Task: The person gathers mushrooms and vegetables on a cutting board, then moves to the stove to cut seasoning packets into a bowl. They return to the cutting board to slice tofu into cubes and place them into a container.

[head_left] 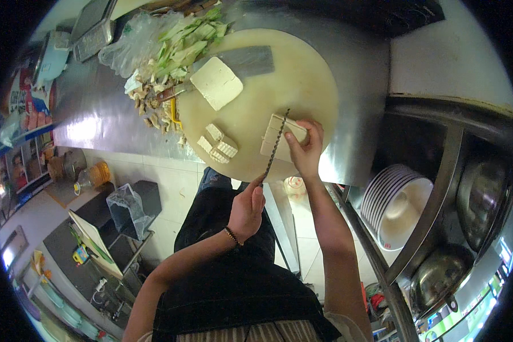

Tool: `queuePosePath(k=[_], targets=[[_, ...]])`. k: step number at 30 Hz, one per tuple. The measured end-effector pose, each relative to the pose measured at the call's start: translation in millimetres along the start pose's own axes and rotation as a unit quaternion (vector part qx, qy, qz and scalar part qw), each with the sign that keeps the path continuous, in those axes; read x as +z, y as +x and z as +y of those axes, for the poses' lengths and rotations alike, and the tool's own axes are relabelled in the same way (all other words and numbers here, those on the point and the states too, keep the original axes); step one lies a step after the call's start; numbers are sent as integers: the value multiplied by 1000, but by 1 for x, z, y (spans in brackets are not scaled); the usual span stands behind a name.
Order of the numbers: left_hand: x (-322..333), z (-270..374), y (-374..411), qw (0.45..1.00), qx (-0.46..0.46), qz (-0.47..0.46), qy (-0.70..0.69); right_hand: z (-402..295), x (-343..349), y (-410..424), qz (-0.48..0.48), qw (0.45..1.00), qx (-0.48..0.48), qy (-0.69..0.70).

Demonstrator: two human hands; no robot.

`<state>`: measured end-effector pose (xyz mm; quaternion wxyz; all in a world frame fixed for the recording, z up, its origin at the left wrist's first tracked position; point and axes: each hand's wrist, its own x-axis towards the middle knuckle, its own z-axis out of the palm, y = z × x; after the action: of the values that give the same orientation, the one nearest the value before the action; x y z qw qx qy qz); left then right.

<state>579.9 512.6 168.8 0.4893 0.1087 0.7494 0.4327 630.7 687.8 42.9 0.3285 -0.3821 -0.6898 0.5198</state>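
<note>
My left hand (247, 208) grips a wavy-bladed crinkle cutter (276, 143) by its near end. The blade lies across the top of a pale tofu block (272, 144), near its left part, where short score or cut lines show. My right hand (308, 147) holds the block's right side, thumb on top and fingers around the far edge. Both are over a round cutting board (299, 94). To the left on the board sit crinkle-cut tofu pieces (218, 144). Farther back, an uncut-looking tofu slab (217, 83) rests partly over a cleaver (252, 60) with a wooden handle.
Left of the board lie chopped greens (192, 36), mushroom-like scraps (156, 115), a plastic bag (139, 42) and a yellow-handled tool (174, 112). Stacked white bowls (399, 209) and metal pans (442, 273) stand at right. A lined bin (132, 209) is at lower left.
</note>
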Motion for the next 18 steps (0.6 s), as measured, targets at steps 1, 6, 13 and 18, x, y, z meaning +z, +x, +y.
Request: queuePosePath(k=[1,6,13,18], targets=[[2,1,0,1000,-2,2,14,0,1,0,4,1000,-4,-2],[9,-7,0,999,-20,7,41,-3,1,0,-4,999,-9,-36],[8,-2,3,993,-6,2,118,0,-3,1,-17,999,-8,-48],[10,0,9,990,-13,2,141,3,-4,1,-30,997,-8,-73]])
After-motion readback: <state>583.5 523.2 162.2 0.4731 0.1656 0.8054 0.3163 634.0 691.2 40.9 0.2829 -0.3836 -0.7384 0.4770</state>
